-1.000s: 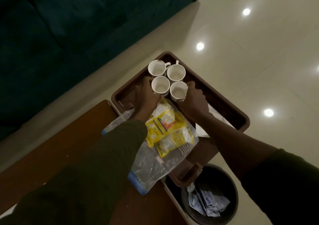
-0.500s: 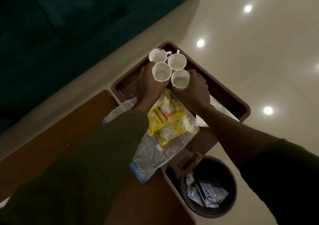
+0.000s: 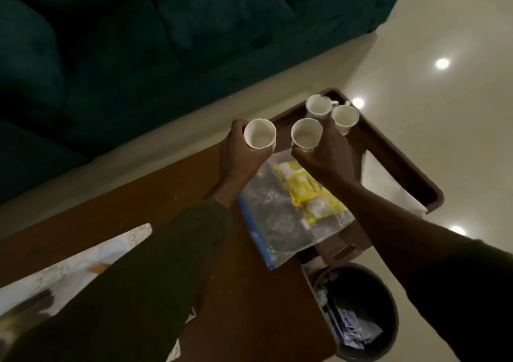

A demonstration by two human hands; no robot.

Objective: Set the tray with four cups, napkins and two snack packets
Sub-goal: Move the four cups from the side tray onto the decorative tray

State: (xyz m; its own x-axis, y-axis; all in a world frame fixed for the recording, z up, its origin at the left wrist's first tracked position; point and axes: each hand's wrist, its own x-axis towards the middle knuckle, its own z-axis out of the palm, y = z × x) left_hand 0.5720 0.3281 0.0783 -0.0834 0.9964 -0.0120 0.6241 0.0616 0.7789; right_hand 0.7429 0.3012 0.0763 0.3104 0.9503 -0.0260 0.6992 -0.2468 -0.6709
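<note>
A brown tray (image 3: 399, 161) juts past the wooden table's end. Two white cups (image 3: 319, 106) (image 3: 345, 117) stand in its far corner. My left hand (image 3: 238, 156) grips a third white cup (image 3: 260, 137), held up over the tray's left edge. My right hand (image 3: 327, 159) grips a fourth white cup (image 3: 306, 136) above the tray. Yellow snack packets (image 3: 308, 192) lie in a clear zip bag (image 3: 277, 223) across the tray's near end. A white napkin (image 3: 388, 184) lies in the tray on the right.
The wooden table (image 3: 138, 195) runs to the lower left, with a pale patterned cloth (image 3: 69, 264) on it. A dark waste bin (image 3: 358, 314) with papers stands under the tray's near end. A teal sofa (image 3: 166, 42) fills the top left. Glossy floor lies to the right.
Both hands have lifted the two near cups off the tray and drawn them apart, away from the two far cups. The view has swung left.
</note>
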